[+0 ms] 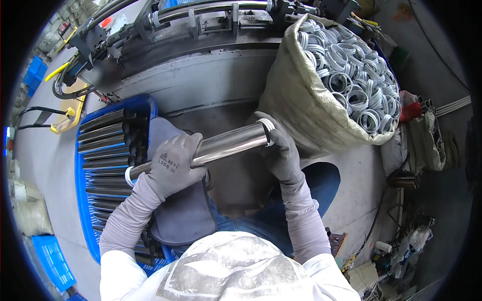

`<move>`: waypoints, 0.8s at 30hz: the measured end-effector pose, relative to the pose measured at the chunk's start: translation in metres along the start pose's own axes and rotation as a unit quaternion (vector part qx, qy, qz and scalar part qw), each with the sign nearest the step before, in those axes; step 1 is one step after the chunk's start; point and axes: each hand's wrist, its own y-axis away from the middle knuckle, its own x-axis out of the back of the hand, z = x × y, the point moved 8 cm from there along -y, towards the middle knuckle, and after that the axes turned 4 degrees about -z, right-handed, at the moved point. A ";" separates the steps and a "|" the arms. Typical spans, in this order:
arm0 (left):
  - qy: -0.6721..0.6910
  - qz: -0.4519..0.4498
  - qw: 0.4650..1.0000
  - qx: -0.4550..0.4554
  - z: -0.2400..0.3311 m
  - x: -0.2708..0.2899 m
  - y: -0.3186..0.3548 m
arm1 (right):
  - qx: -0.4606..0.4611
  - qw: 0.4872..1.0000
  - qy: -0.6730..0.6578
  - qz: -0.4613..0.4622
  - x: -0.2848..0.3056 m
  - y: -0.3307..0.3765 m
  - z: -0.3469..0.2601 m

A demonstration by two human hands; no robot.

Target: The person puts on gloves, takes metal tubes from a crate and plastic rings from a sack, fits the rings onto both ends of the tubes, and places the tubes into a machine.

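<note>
A shiny metal tube lies slantwise across my lap, its right end higher than its left. My left hand, in a grey glove, is wrapped round the tube left of its middle. A white ring sits at the tube's left end, just past that hand. At the right end there is another white ring. My gloved right hand closes on this ring from the right, with its thumb along the rim. Some of the right fingers are hidden behind the tube end.
A large woven sack full of white rings stands ahead to the right. On the left, a blue crate holds several dark tubes. A machine bed runs across the front with a tube mounted on it. A grey padded board lies beside the crate.
</note>
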 end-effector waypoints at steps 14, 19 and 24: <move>-0.060 -0.120 0.991 0.024 0.000 -0.025 -0.007 | -0.208 0.966 -0.036 0.148 -0.017 -0.002 0.006; -0.089 -0.120 0.989 -0.010 0.008 -0.023 -0.010 | -0.187 0.965 -0.046 0.178 -0.013 0.003 0.021; -0.019 -0.040 0.999 0.030 -0.004 0.008 0.013 | -0.012 0.982 0.120 0.144 0.027 -0.020 -0.068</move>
